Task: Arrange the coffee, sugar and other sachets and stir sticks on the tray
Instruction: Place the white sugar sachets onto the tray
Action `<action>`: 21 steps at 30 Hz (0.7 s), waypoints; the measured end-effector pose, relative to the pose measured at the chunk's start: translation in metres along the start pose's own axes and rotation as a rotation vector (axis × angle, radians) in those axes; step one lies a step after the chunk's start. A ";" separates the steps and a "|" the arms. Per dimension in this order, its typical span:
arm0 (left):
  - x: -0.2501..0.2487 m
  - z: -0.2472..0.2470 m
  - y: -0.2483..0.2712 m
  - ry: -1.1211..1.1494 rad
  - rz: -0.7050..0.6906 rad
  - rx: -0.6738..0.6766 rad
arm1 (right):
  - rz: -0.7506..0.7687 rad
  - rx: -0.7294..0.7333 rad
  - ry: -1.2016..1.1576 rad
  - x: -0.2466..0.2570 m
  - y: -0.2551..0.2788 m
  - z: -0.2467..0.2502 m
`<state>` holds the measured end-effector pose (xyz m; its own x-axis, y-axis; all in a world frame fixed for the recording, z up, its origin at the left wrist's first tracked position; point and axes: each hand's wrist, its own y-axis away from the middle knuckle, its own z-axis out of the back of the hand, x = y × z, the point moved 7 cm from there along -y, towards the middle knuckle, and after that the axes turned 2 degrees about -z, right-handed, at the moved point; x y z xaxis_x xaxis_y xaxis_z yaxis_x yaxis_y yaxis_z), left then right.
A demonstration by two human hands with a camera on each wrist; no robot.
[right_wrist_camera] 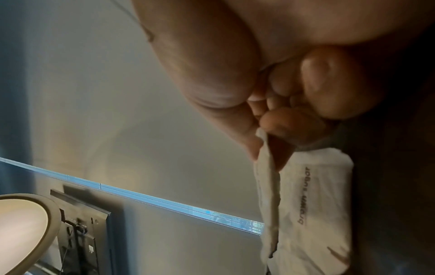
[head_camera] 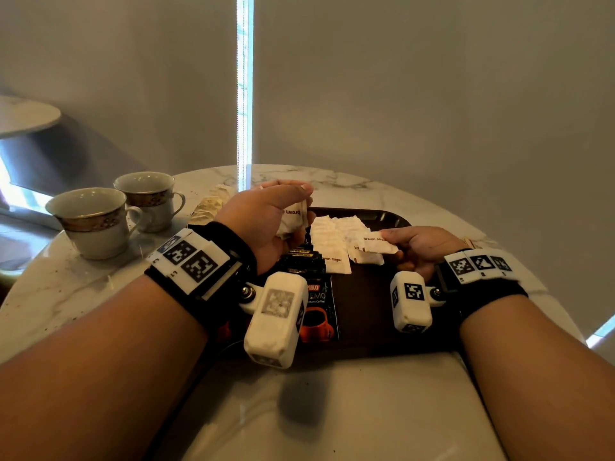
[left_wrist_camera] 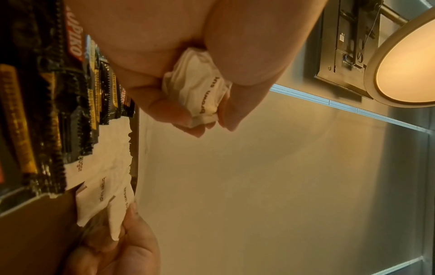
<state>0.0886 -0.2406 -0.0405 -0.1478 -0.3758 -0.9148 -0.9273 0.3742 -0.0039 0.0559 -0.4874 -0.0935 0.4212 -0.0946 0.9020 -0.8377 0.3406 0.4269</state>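
Observation:
A dark brown tray lies on the marble table. My left hand hovers over its far left part and grips a bunch of white brown sugar sachets. My right hand pinches one brown sugar sachet by its edge, low over more white sachets spread on the tray. One of those lies just under the pinched sachet. Black coffee sachets lie overlapped in a row on the tray's left side.
Two cups stand on the marble table at the left. Pale sachets lie off the tray behind my left wrist. Something pale shows by my right wrist. A curtain wall stands behind the table.

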 end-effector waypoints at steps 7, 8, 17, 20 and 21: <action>-0.001 -0.002 0.002 -0.006 -0.004 0.007 | -0.050 0.005 0.066 -0.002 0.003 -0.002; -0.001 -0.002 0.002 -0.009 -0.004 0.007 | -0.050 0.000 0.077 -0.002 0.002 -0.001; 0.000 -0.002 0.002 0.006 0.007 0.005 | -0.074 -0.018 0.206 -0.004 -0.004 0.005; 0.001 -0.002 0.001 0.006 0.010 0.005 | -0.077 -0.045 0.246 -0.005 -0.009 0.008; 0.001 -0.001 0.001 0.006 0.011 0.004 | -0.077 -0.045 0.247 -0.005 -0.010 0.009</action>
<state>0.0869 -0.2419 -0.0409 -0.1602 -0.3769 -0.9123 -0.9244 0.3815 0.0047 0.0590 -0.4985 -0.1013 0.5597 0.1075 0.8217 -0.7860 0.3831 0.4853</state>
